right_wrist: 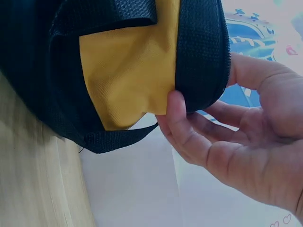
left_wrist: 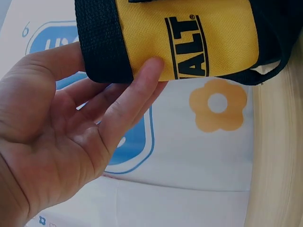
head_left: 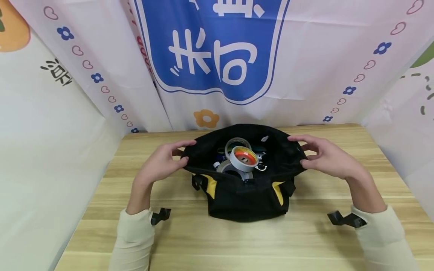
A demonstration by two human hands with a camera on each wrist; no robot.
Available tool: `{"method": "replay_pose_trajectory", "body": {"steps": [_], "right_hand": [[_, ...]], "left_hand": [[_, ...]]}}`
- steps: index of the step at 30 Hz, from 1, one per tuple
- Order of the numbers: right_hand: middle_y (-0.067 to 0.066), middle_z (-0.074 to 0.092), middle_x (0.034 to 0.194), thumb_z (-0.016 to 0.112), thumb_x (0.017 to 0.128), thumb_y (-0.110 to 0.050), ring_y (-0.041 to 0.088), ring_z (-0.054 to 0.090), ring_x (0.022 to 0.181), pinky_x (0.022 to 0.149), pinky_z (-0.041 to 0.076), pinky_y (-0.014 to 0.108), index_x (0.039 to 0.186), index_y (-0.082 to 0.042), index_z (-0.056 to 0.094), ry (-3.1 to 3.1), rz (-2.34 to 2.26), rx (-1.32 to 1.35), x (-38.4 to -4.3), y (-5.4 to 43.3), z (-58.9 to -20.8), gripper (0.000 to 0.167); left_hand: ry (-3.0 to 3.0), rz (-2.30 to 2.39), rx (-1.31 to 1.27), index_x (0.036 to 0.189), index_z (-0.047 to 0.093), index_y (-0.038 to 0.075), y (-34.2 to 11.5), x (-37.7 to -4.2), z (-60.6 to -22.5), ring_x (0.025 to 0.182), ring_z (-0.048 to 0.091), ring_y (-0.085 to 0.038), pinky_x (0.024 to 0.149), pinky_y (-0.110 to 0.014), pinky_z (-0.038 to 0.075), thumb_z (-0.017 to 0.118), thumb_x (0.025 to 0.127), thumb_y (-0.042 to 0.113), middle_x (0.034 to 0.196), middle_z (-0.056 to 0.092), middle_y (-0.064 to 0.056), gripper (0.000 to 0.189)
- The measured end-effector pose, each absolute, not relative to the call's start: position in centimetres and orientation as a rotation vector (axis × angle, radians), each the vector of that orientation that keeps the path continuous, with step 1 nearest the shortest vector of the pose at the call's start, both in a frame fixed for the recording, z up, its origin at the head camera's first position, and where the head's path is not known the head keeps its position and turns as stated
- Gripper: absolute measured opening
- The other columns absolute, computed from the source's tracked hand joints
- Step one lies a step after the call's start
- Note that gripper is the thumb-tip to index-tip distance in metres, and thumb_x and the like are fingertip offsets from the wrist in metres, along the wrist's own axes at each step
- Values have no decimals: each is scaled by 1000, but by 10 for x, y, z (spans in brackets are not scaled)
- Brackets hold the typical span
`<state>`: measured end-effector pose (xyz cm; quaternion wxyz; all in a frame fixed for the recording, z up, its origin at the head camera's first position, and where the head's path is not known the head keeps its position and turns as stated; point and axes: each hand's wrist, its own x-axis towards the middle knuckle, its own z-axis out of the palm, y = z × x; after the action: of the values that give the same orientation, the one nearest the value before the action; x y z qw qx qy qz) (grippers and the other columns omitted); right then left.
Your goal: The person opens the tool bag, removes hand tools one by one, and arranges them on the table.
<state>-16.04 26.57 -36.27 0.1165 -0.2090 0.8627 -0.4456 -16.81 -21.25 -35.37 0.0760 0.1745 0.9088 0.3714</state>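
A black and yellow tool bag (head_left: 249, 201) stands on the table with its mouth spread wide. My left hand (head_left: 161, 162) pinches the left end of its rim between thumb and fingers. At the opposite end, the right hand (head_left: 329, 156) grips the rim the same way. Both wrist views show fingers against the yellow fabric and black edging; lettering marks the yellow panel (left_wrist: 189, 45) in the left wrist view. Inside the bag lie a white tape roll (head_left: 236, 161) with an orange inner face, other tape rolls and small items, partly hidden.
The wood-grain table (head_left: 237, 244) extends around the bag. Behind it hangs a white cloth backdrop (head_left: 305, 75) with a blue badge print, and white side panels flank the table. Black straps are on both sleeves.
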Motion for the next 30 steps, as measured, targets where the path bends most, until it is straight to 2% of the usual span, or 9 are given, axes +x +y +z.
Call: {"method": "replay_pose_trajectory", "body": {"steps": [3,8,12,15,19,22,23,27,30], "right_hand": [[13,44,165,69,94,8,29,54,129,88,58,19,159,-12,51,2512,-1326,-634,-162,268,-364,71],[10,44,165,69,93,9,22,55,126,84,61,23,159,-14,52,2486,-1375,-642,-163,266,-363,72],[10,44,165,69,93,9,27,54,128,87,61,22,159,-12,51,2448,-1409,-640,-164,261,-363,71],[12,44,165,70,93,8,31,53,129,89,60,19,159,-10,51,2445,-1416,-633,-164,259,-363,70],[15,43,165,72,96,3,32,53,129,91,60,17,160,-8,49,2466,-1403,-636,-163,256,-361,69],[14,44,164,75,98,-3,34,53,130,88,61,20,161,-9,48,2466,-1409,-614,-161,252,-359,69],[14,45,163,76,98,-5,35,53,131,88,61,20,161,-10,48,2473,-1410,-603,-161,250,-358,69],[14,50,160,77,98,-8,35,55,134,91,58,14,158,-9,51,2546,-1417,-633,-159,243,-357,66],[12,57,154,80,96,-7,24,58,134,98,51,8,153,-8,58,2684,-1407,-718,-157,236,-358,61]], "left_hand": [[2714,1131,522,151,64,17,-216,-169,-351,120,63,-39,48,-27,40,66,100,5,152,62,-15,52],[2710,1138,508,151,64,17,-222,-171,-347,127,64,-38,54,-27,42,66,100,5,153,63,-14,52],[2731,1112,491,151,64,16,-226,-170,-344,130,65,-39,56,-31,45,67,100,5,152,64,-15,52],[2753,1094,508,151,64,16,-224,-171,-345,128,68,-38,79,-42,61,69,100,8,151,65,-14,51],[2770,1084,576,152,63,16,-220,-171,-347,127,69,-37,103,-55,58,70,103,14,152,65,-12,50],[2769,1091,632,153,62,17,-216,-171,-350,129,68,-38,80,-49,60,70,104,18,153,64,-12,50],[2769,1089,650,154,61,17,-215,-171,-351,129,68,-38,80,-48,61,70,105,21,154,63,-11,50],[2755,1122,681,156,59,18,-211,-171,-353,130,67,-38,98,-56,62,71,105,24,158,60,-10,52],[2738,1164,671,156,58,19,-207,-170,-354,131,67,-38,107,-61,58,71,106,26,159,59,-11,53]]}}
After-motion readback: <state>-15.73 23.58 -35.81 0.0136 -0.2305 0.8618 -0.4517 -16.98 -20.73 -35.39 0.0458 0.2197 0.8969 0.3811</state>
